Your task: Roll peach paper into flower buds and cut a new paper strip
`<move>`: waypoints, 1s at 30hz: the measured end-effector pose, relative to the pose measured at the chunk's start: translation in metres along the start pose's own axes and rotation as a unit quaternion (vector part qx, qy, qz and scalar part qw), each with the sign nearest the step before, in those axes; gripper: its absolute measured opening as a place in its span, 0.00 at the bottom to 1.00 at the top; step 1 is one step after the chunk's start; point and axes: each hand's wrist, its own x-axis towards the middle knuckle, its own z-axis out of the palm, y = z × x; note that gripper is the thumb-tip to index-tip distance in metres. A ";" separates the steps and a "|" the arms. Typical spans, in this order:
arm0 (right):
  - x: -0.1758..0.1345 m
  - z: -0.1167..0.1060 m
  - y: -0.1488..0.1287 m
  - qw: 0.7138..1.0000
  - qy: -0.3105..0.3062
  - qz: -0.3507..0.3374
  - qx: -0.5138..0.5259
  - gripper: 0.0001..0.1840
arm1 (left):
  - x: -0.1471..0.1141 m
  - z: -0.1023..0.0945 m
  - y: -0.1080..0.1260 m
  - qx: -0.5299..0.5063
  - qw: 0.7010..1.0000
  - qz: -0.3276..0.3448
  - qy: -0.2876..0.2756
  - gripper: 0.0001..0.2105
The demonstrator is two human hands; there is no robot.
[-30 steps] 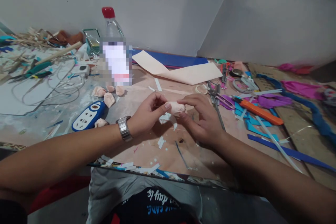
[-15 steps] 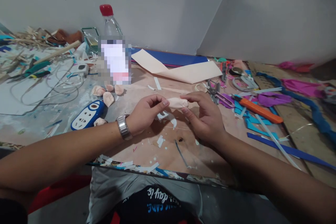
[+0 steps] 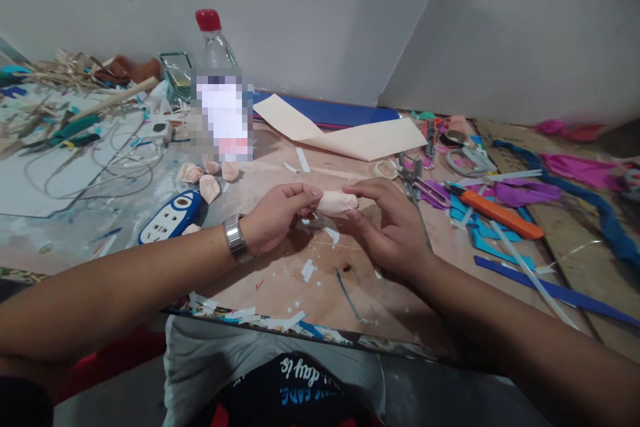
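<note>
Between my two hands is a small cream-coloured roll (image 3: 336, 202), paper or foam by its look, held just above the wooden table. My left hand (image 3: 280, 213), with a metal watch on its wrist, pinches the left end between thumb and fingers. On the other end, my right hand (image 3: 393, 223) closes thumb and forefinger around the crumpled tip. White paper scraps (image 3: 330, 235) lie on the table beneath. Several crumpled cream pieces (image 3: 210, 188) of similar colour rest to the left. Behind the hands lies a folded cream strip (image 3: 345, 137).
A blue and white power strip (image 3: 170, 217) and a red-capped bottle (image 3: 210, 20) stand left. Green-handled pliers (image 3: 75, 130) lie among cables and sticks. An orange utility knife (image 3: 500, 210), scissors (image 3: 425, 187), a tape roll (image 3: 386, 169) and coloured strips cover the right side.
The roll has turned slightly between my fingers, and my left fingertips have shifted a little on it. The whole view has moved slightly.
</note>
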 end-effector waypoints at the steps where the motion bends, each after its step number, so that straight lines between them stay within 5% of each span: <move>1: -0.001 0.000 0.001 1.000 0.004 0.003 0.002 0.14 | 0.001 0.000 0.000 -0.002 1.000 0.002 0.002 0.13; 6: -0.002 0.001 0.006 0.999 0.023 0.032 0.007 0.15 | 0.002 0.000 -0.005 -0.001 0.999 0.025 0.031 0.11; 14: 0.001 0.002 -0.002 0.997 -0.079 0.013 0.005 0.17 | -0.015 0.007 -0.015 0.221 0.947 0.232 -0.023 0.21; 30: -0.001 0.003 -0.004 0.997 -0.076 -0.008 -0.004 0.16 | -0.013 0.005 -0.015 0.262 0.934 0.242 -0.029 0.15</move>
